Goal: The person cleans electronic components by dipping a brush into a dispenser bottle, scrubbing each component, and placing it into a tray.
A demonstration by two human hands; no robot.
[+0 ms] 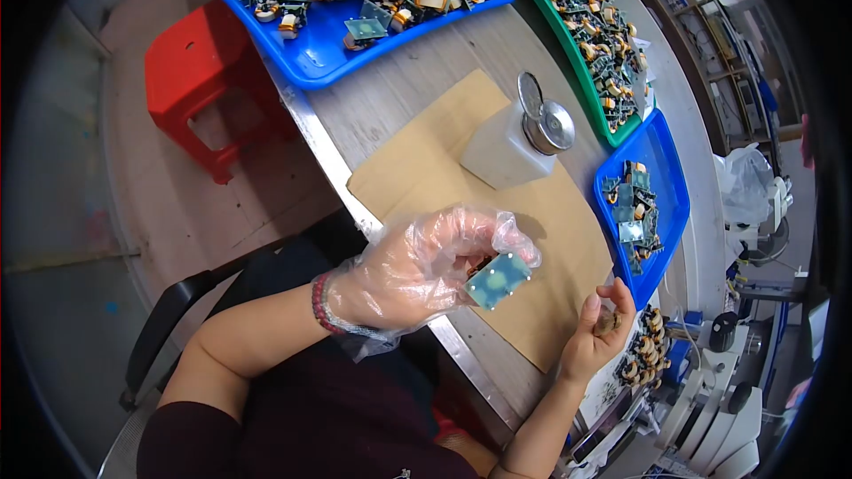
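Note:
My left hand (435,266), in a clear plastic glove, holds a small green circuit board (499,281) by its edge over the brown paper. The board's flat face with shiny solder points shows; the parts behind it are mostly hidden by the fingers. My right hand (599,333) is bare and curled at the paper's right side, near the small blue tray (676,204). A small brownish thing shows between its fingers, too small to name. Beyond my left hand, a white bottle (501,149) with a metal top stands on the brown paper (413,155).
A large blue tray (311,66) and a green tray (581,62) hold many boards with coils. Loose coil parts (646,350) lie right of my right hand. A red stool (200,53) stands left of the table; white equipment (723,408) is at lower right.

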